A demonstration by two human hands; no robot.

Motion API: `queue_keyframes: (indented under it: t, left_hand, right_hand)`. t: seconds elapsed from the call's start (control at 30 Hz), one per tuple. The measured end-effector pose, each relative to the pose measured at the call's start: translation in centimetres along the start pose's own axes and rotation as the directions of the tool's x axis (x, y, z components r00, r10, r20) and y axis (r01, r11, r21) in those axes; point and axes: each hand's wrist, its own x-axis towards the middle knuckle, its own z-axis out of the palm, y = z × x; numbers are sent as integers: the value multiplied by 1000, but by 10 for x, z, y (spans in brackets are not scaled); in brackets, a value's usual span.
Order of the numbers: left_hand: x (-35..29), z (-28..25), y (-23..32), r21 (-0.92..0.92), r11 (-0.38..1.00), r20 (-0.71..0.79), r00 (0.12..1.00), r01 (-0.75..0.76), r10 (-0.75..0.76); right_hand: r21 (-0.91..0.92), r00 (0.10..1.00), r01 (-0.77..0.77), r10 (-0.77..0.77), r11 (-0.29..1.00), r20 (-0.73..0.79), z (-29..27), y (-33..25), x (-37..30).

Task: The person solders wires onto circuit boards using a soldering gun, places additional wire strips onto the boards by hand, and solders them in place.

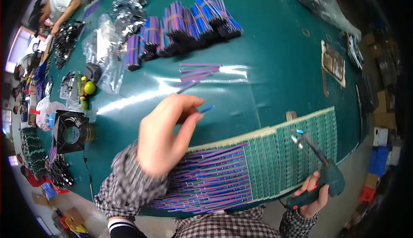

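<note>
Pinching thin blue-purple wire piece [205, 109] between fingertips: left hand [165, 135], raised above glossy teal table [266, 66]. Right hand [313, 193] clamped around green soldering gun [320, 175] (metal tip over green circuit-board panel [286, 152]). Soldered striped wires [206, 180] lie flat, parallel across panel's left part. Loose wire pieces [198, 73] and bundled wires [185, 25] beyond.

Green table [275, 57] w/ glare streaks across mid. Bundled purple-blue wire bunches [185, 23] sat in a row at far side, banded. Crinkled clear plastic bags [107, 44] lay left of them; another clear bag [318, 1] at far right. Small black fan [71, 132] stood at left edge, a green round fruit [89, 87] beyond it. Brown board [333, 64] lay at right. Another person [60, 6] bent over the table's far left corner. Cardboard boxes [380, 109] on floor, right.
</note>
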Motion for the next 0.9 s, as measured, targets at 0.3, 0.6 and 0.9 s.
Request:
queue_keyframes:
  t: [0.3,0.6,0.9]
  left_hand:
    - [-52,66,13,205,901,140,922,-383,361]
    - [-55,72,11,350,799,161,871,-490,464]
    - [-52,72,9,320,820,154,880,-474,449]
  right_hand:
    - [72,993,-97,92,993,70,11,2,-10]
    - [14,993,-110,109,994,54,6,1,-21]
    - [-258,981,-162,183,952,60,12,-8,-31]
